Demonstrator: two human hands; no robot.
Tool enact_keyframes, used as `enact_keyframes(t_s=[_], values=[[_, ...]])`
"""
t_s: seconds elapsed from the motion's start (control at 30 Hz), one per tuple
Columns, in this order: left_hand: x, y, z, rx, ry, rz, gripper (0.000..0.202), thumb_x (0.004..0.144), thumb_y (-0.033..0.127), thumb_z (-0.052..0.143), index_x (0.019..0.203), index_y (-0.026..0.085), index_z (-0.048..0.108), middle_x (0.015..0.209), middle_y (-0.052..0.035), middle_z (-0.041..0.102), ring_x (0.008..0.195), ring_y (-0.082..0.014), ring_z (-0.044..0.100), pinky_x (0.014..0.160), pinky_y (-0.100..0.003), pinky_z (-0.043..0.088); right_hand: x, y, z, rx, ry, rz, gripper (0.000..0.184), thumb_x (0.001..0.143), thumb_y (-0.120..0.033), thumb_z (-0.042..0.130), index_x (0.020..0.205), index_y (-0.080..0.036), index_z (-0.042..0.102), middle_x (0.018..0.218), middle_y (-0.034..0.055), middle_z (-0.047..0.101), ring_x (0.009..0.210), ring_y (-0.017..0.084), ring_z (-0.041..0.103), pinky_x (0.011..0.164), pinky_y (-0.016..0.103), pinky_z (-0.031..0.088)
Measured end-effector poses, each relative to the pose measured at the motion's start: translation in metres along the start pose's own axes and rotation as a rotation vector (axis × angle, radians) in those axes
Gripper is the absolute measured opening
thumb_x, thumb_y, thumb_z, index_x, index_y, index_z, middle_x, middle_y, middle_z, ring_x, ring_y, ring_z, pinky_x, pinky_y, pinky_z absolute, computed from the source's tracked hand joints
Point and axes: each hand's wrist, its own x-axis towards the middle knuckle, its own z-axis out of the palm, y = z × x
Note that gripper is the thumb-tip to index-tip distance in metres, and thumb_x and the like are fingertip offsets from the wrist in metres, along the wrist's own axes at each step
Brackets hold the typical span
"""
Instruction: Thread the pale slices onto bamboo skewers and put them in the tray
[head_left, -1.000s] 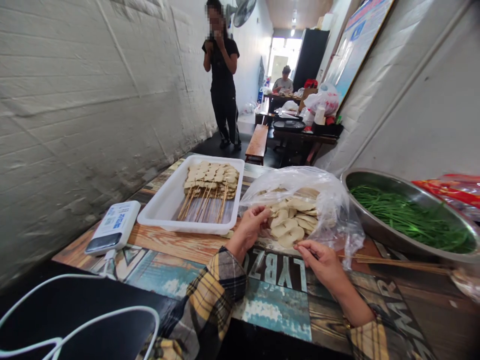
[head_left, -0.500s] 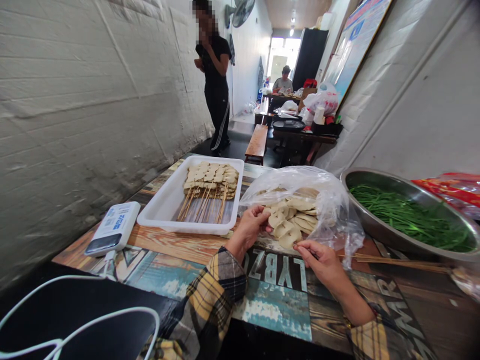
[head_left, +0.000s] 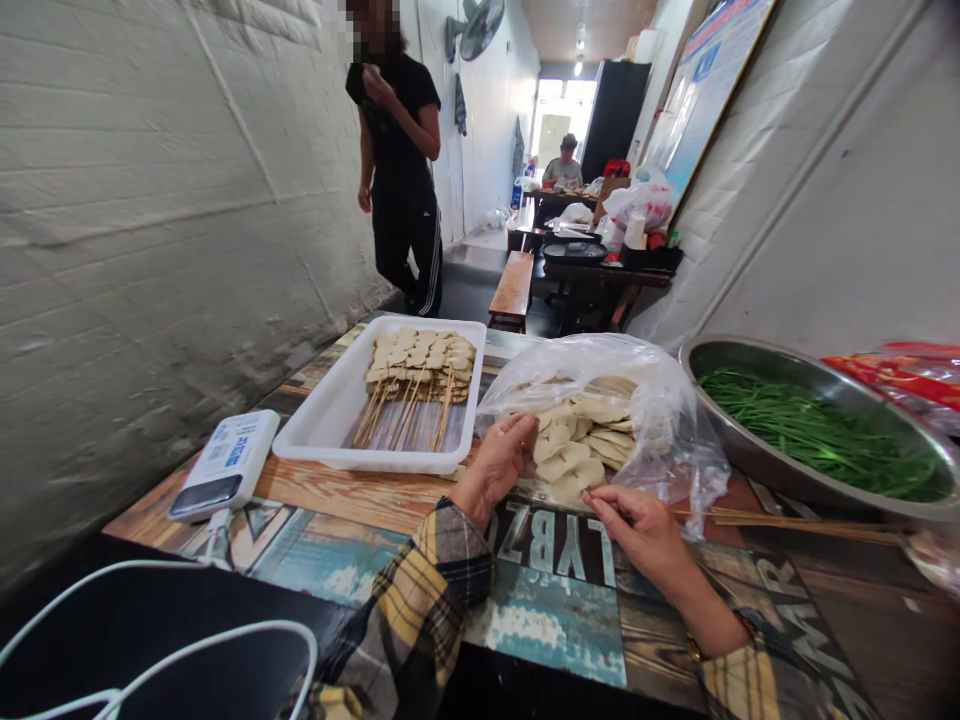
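My left hand is closed, its fingertips pinched at the left edge of a short row of thin, pale beige round slices. At the row's lower end my right hand pinches what looks like the end of a skewer; most of the stick is hidden by slices and fingers. Behind the row, more loose slices lie in an open clear plastic bag. Left of it stands a white tray, holding finished-looking skewers of folded slices with their bare sticks pointing toward me.
A metal basin of green chives or similar stalks stands right, with loose bamboo skewers before it. A white device with a cable lies left. Beyond the table are a bench, a standing person and a seated person.
The standing person has come closer and lowered one arm. My left fingers have shifted slightly at the slices; my right hand stays nearly in place.
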Motion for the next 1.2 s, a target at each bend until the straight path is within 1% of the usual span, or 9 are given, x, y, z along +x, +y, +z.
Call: enact_keyframes(t_s=[0.13, 0.27, 0.47, 0.73, 0.83, 0.9, 1.1, 1.13, 1.2], values=[[0.001, -0.004, -0.002, 0.019, -0.018, -0.042, 0.035, 0.055, 0.032, 0.086, 0.077, 0.012, 0.069, 0.068, -0.0031, 0.069, 0.059, -0.0115, 0.06, 0.059, -0.023, 0.046, 0.0, 0.002, 0.002, -0.001, -0.007, -0.011, 0.029, 0.091, -0.032, 0.049, 0.08, -0.017, 0.071, 0.067, 0.0034, 0.07, 0.057, 0.017, 0.063, 0.054, 0.024, 0.046], [0.001, -0.005, -0.002, 0.038, 0.019, -0.046, 0.037, 0.05, 0.033, 0.087, 0.072, 0.01, 0.068, 0.062, -0.0021, 0.066, 0.056, -0.0104, 0.058, 0.057, -0.022, 0.045, 0.0, 0.004, 0.004, -0.007, -0.008, -0.017, 0.028, 0.09, -0.031, 0.05, 0.08, -0.017, 0.072, 0.074, 0.0057, 0.073, 0.062, 0.018, 0.066, 0.056, 0.025, 0.048], [0.001, -0.008, -0.003, 0.102, 0.063, -0.061, 0.036, 0.053, 0.034, 0.085, 0.074, 0.01, 0.068, 0.062, -0.0023, 0.064, 0.053, -0.0116, 0.056, 0.05, -0.022, 0.042, -0.001, 0.005, 0.005, -0.018, 0.011, -0.004, 0.028, 0.09, -0.031, 0.05, 0.078, -0.018, 0.071, 0.075, 0.0061, 0.074, 0.065, 0.02, 0.068, 0.058, 0.026, 0.049], [0.001, -0.01, -0.003, 0.132, 0.038, -0.063, 0.038, 0.055, 0.038, 0.084, 0.077, 0.012, 0.068, 0.068, -0.0034, 0.066, 0.055, -0.0118, 0.058, 0.053, -0.023, 0.046, 0.0, 0.002, 0.005, -0.032, 0.018, 0.011, 0.031, 0.09, -0.033, 0.048, 0.073, -0.02, 0.07, 0.07, 0.0052, 0.072, 0.062, 0.02, 0.066, 0.055, 0.027, 0.047], [0.0, -0.007, -0.001, 0.096, 0.014, -0.048, 0.039, 0.059, 0.043, 0.082, 0.078, 0.012, 0.068, 0.069, -0.0042, 0.067, 0.057, -0.0127, 0.06, 0.054, -0.023, 0.046, 0.001, 0.001, 0.003, -0.035, 0.02, 0.016, 0.031, 0.09, -0.034, 0.048, 0.072, -0.019, 0.07, 0.069, 0.0047, 0.071, 0.06, 0.019, 0.065, 0.053, 0.026, 0.045], [0.0, -0.004, 0.001, 0.055, 0.022, -0.027, 0.04, 0.06, 0.045, 0.081, 0.078, 0.012, 0.068, 0.068, -0.0046, 0.068, 0.059, -0.0141, 0.061, 0.055, -0.024, 0.047, 0.001, 0.001, 0.002, -0.033, 0.02, 0.013, 0.032, 0.09, -0.034, 0.048, 0.072, -0.019, 0.069, 0.069, 0.0047, 0.071, 0.061, 0.019, 0.065, 0.053, 0.026, 0.045], [-0.001, -0.001, 0.001, 0.073, 0.052, 0.007, 0.036, 0.056, 0.039, 0.084, 0.071, 0.012, 0.066, 0.061, -0.0025, 0.067, 0.051, -0.0118, 0.058, 0.052, -0.023, 0.045, 0.001, 0.002, 0.002, -0.004, 0.007, 0.006, 0.03, 0.09, -0.033, 0.049, 0.075, -0.018, 0.07, 0.069, 0.0042, 0.071, 0.061, 0.018, 0.064, 0.056, 0.026, 0.047], [-0.001, -0.001, 0.001, 0.078, 0.054, 0.012, 0.037, 0.056, 0.04, 0.084, 0.071, 0.012, 0.066, 0.062, -0.0027, 0.067, 0.051, -0.0117, 0.058, 0.052, -0.023, 0.046, 0.001, 0.002, 0.002, 0.001, 0.005, 0.008, 0.03, 0.09, -0.033, 0.049, 0.075, -0.018, 0.07, 0.069, 0.0042, 0.071, 0.061, 0.018, 0.064, 0.056, 0.026, 0.047], [-0.001, 0.0, 0.002, 0.075, 0.055, 0.012, 0.038, 0.057, 0.041, 0.084, 0.077, 0.012, 0.067, 0.067, -0.0034, 0.069, 0.054, -0.0122, 0.06, 0.053, -0.023, 0.047, 0.002, 0.001, 0.002, 0.009, 0.01, 0.014, 0.03, 0.09, -0.034, 0.049, 0.074, -0.019, 0.07, 0.068, 0.0042, 0.071, 0.061, 0.018, 0.064, 0.056, 0.026, 0.047]])
